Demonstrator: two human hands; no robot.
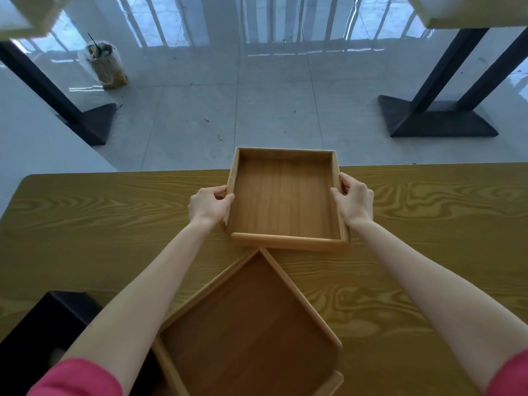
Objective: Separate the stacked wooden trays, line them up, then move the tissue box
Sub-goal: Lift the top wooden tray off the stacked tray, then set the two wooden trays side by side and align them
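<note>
A square wooden tray (285, 195) is at the far side of the wooden table (114, 212), its far edge past the table's rim. My left hand (210, 205) grips its left wall and my right hand (354, 198) grips its right wall. A second, larger wooden tray (245, 324) lies nearer to me, turned so one corner points at the first tray. A black box (37, 335), possibly the tissue box, sits at the near left, partly hidden by my left forearm.
Beyond the table's far edge is a glossy tiled floor. Black table legs with flat bases (437, 118) stand at the right and left (91, 121). A plastic cup in a bag (105, 64) stands on the floor at the far left.
</note>
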